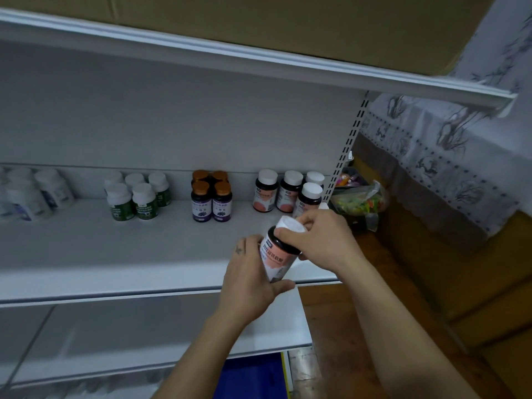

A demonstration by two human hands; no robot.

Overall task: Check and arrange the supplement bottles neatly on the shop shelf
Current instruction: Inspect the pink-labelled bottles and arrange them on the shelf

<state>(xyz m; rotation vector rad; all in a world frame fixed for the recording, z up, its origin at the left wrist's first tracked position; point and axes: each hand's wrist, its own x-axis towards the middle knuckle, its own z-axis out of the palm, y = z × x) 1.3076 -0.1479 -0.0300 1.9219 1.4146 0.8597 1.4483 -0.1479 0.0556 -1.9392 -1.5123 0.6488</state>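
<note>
A dark bottle (277,254) with a pink-and-white label and a white cap is held just right of the frame's centre, in front of the middle shelf (115,254). It is tilted so that its cap points to the upper right. Its body is gripped from the left by the left hand (249,279), whose fingers are wrapped behind the label while the thumb is laid under the lower end. The cap is enclosed by the curled fingers of the right hand (321,237), which is seen entering from the lower right. Behind the hands, at the right end of the shelf, four matching pink-labelled bottles (263,194) are stood upright close together. To their left, apart from them, four purple-labelled bottles (201,201) with copper caps are set in a tight square. Further left a cluster of green-labelled bottles (145,201) with white caps is found, and at the far left edge a blurred group of white bottles (26,197). A cardboard box (259,21) is seen across the upper frame, and a plastic bag (359,201) of colourful items lies right of the shelf.
</note>
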